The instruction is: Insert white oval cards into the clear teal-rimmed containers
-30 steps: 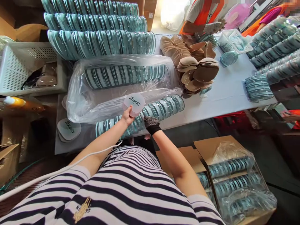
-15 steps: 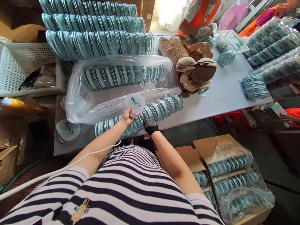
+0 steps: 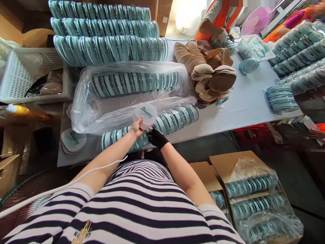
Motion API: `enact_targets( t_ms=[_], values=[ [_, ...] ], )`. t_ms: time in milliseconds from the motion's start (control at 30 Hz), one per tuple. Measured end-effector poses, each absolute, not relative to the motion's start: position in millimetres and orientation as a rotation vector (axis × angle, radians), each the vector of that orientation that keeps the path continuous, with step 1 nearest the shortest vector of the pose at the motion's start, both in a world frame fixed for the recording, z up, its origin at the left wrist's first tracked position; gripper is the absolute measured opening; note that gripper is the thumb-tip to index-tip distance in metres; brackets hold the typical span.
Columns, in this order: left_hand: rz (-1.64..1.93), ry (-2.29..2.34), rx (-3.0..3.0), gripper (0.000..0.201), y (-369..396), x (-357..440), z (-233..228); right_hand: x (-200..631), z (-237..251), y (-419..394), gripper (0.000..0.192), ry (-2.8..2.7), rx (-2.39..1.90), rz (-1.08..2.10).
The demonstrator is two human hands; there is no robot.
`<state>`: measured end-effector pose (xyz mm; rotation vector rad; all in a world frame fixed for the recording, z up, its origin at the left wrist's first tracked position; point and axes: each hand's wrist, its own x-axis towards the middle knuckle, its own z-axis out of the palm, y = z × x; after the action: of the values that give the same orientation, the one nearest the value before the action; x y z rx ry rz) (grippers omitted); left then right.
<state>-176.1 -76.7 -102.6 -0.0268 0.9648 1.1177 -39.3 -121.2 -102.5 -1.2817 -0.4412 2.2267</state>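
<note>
My bare left hand (image 3: 137, 128) grips a small stack of white rounded cards (image 3: 146, 113), thumb on top; the upper one is printed "Sbeauty". My right hand (image 3: 156, 137), in a black glove with bare fingertips, has its fingers drawn together at the lower right edge of those cards. Whether it pinches one is hard to make out. Beneath both hands lies a long row of round blue-green striped discs (image 3: 177, 118), standing on edge side by side. Behind it, a similar row (image 3: 134, 83) lies on a clear plastic bag (image 3: 85, 112).
More "Sbeauty" cards (image 3: 74, 140) lie at the table's left corner. Several disc rows (image 3: 109, 51) stand at the back, beside brown pads (image 3: 223, 81). A white basket (image 3: 19, 76) is left, an open carton (image 3: 230, 217) lower right. A co-worker's arm (image 3: 212, 28) is across the table.
My right hand has moved left and slightly down, from the disc row to the edge of the cards. My left hand still holds the cards in nearly the same place.
</note>
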Motion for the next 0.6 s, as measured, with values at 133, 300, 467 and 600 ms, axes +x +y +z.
enact_targets(
  t_ms=[133,300,467,600],
  values=[
    [1.135,1.036,-0.050,0.029,-76,-176,-100,-33,-98,-109,0.029,-0.599,-1.408,2.283],
    [1.189,1.129,-0.086,0.032,-76,-174,-99,-7,-91,-129,0.024,-0.977,-1.690,2.177],
    [1.227,1.127,0.000,0.038,-81,-171,-97,1,-80,-136,0.010,-1.347,-1.956,1.687],
    [1.185,1.078,0.131,0.045,-94,-170,-89,9,-67,-114,0.047,-1.446,-1.813,1.081]
  ],
)
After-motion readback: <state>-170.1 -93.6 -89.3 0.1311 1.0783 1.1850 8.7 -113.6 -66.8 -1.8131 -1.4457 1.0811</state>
